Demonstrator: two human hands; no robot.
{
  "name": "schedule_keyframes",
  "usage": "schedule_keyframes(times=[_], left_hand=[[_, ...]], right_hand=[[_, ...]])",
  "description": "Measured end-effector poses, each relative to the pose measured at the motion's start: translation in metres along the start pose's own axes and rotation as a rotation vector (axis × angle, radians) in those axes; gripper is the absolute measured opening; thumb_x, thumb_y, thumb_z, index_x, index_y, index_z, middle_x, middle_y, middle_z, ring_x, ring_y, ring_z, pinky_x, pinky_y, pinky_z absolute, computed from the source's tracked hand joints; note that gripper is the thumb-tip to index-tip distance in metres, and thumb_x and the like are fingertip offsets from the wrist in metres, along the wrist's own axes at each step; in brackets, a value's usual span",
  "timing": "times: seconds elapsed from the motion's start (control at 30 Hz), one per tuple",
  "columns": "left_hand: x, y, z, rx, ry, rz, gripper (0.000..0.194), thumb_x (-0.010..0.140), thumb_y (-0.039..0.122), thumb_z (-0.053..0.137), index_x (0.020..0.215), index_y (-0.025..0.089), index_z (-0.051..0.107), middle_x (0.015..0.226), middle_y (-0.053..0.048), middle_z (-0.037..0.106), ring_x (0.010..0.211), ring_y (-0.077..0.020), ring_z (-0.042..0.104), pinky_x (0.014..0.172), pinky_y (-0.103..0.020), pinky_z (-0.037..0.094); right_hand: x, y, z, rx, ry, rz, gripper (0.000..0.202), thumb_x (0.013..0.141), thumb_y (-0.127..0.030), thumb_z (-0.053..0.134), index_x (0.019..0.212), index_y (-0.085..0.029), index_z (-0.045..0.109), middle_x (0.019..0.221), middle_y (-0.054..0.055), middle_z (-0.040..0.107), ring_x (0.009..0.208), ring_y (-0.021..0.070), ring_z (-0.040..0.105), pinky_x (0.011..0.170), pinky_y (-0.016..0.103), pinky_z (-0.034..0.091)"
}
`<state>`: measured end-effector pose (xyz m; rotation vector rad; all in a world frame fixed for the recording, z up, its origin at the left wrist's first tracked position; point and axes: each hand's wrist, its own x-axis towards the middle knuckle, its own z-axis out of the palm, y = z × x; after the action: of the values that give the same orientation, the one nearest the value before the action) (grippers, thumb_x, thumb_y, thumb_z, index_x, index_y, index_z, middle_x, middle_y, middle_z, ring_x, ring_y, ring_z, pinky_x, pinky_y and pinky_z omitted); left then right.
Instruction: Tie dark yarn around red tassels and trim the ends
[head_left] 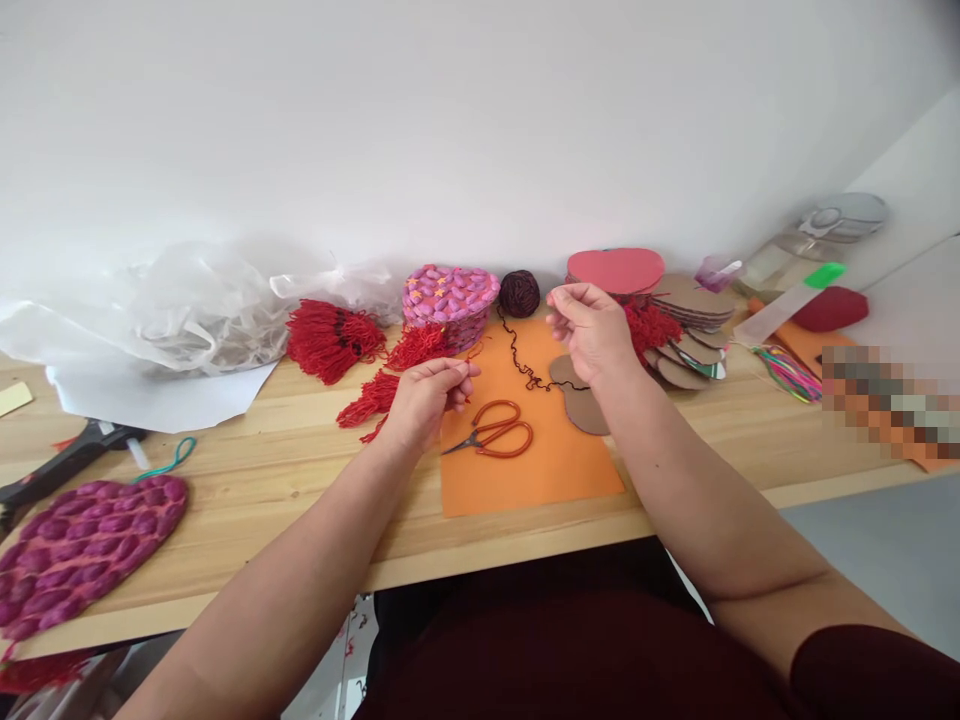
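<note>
My left hand (431, 398) pinches a small piece of red yarn at its fingertips, with a red tassel (367, 398) just beside it. Raised to the right, my right hand (589, 325) is closed at the fingertips on something red and too small to make out. Orange-handled scissors (504, 432) lie between and below the hands on an orange sheet (525, 485). A dark yarn ball (519, 293) rests behind, its loose strand running down over the sheet toward brown heart-shaped card (585, 408).
Pink and purple decorated pieces (450, 292), a red yarn bundle (334, 340) and plastic bags (202, 310) line the wall. A purple heart (94, 545) and glue gun (67, 465) lie left. Stacked red hearts (615, 270), colored threads (787, 375) and a clear jar (795, 250) stand right.
</note>
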<state>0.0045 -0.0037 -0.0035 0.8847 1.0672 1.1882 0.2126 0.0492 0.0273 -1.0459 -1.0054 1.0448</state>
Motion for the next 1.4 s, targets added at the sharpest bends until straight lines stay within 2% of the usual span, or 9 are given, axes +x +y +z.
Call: schedule_keyframes(times=[0.1,0.2,0.37,0.6,0.8,1.0,1.23,1.3,1.4], left_hand=[[0.003,0.001,-0.004,-0.016,0.037,0.017,0.019,0.065,0.026,0.074,0.074,0.010,0.073,0.058,-0.002,0.061,0.047,-0.0071,0.049,0.044,-0.019,0.036],[0.004,0.001,-0.006,-0.020,0.053,0.042,0.018,0.065,0.026,0.073,0.074,0.010,0.073,0.058,-0.001,0.060,0.047,-0.0065,0.047,0.045,-0.019,0.036],[0.004,0.002,-0.004,-0.019,0.060,0.048,0.018,0.065,0.026,0.073,0.074,0.010,0.072,0.057,-0.001,0.060,0.047,-0.0066,0.047,0.045,-0.019,0.036],[0.004,0.002,-0.003,-0.028,0.054,0.060,0.019,0.063,0.026,0.073,0.073,0.010,0.071,0.057,-0.001,0.060,0.047,-0.0066,0.047,0.045,-0.019,0.035],[0.005,0.001,-0.004,-0.037,0.047,0.080,0.021,0.063,0.027,0.073,0.074,0.009,0.072,0.058,-0.001,0.061,0.047,-0.0065,0.047,0.045,-0.019,0.037],[0.004,0.000,-0.004,-0.029,0.028,0.083,0.019,0.062,0.026,0.073,0.073,0.010,0.072,0.057,-0.001,0.061,0.047,-0.0065,0.047,0.045,-0.019,0.036],[0.005,-0.001,-0.004,-0.026,0.037,0.082,0.021,0.062,0.027,0.073,0.074,0.010,0.073,0.057,-0.001,0.061,0.046,-0.0064,0.047,0.045,-0.019,0.036],[0.005,-0.001,-0.005,-0.023,0.033,0.086,0.021,0.062,0.028,0.074,0.074,0.010,0.073,0.057,-0.001,0.061,0.046,-0.0064,0.047,0.045,-0.019,0.037],[0.005,0.000,-0.004,-0.020,0.030,0.084,0.021,0.062,0.028,0.074,0.073,0.010,0.073,0.057,-0.001,0.061,0.046,-0.0064,0.047,0.044,-0.019,0.036]], right_hand=[[0.000,-0.008,-0.006,-0.307,-0.082,-0.192,0.018,0.075,-0.037,0.075,0.076,-0.022,0.065,0.073,0.000,0.062,0.066,0.0128,0.054,0.061,0.028,0.038],[-0.006,-0.012,-0.007,-0.605,-0.199,-0.296,0.014,0.078,-0.032,0.072,0.072,-0.020,0.069,0.068,0.001,0.063,0.066,0.0149,0.053,0.066,0.031,0.039],[-0.012,-0.014,-0.009,-0.786,-0.284,-0.308,0.007,0.080,-0.025,0.069,0.073,-0.022,0.071,0.074,0.002,0.070,0.069,0.0177,0.059,0.068,0.033,0.040],[-0.022,-0.020,-0.008,-1.103,-0.523,-0.309,0.012,0.079,-0.014,0.067,0.075,-0.022,0.075,0.078,0.003,0.074,0.069,0.0196,0.063,0.065,0.033,0.039],[-0.032,-0.028,-0.009,-1.415,-0.648,-0.352,0.018,0.085,-0.012,0.060,0.087,-0.020,0.077,0.088,0.005,0.077,0.087,0.0227,0.066,0.073,0.033,0.041],[-0.033,-0.019,-0.030,-1.446,-0.609,-0.322,0.018,0.088,-0.016,0.060,0.094,-0.020,0.077,0.096,0.005,0.077,0.088,0.0219,0.066,0.079,0.033,0.043],[-0.034,0.002,-0.031,-1.453,-0.606,-0.382,0.014,0.085,-0.013,0.061,0.083,-0.018,0.074,0.088,0.006,0.074,0.085,0.0218,0.063,0.082,0.035,0.041],[-0.035,0.003,-0.032,-1.404,-0.584,-0.392,0.015,0.084,-0.011,0.060,0.079,-0.018,0.072,0.085,0.005,0.073,0.083,0.0208,0.062,0.081,0.035,0.041],[-0.035,0.000,-0.037,-1.275,-0.494,-0.322,0.012,0.082,-0.013,0.060,0.081,-0.019,0.071,0.085,0.004,0.073,0.081,0.0196,0.062,0.074,0.032,0.042]])
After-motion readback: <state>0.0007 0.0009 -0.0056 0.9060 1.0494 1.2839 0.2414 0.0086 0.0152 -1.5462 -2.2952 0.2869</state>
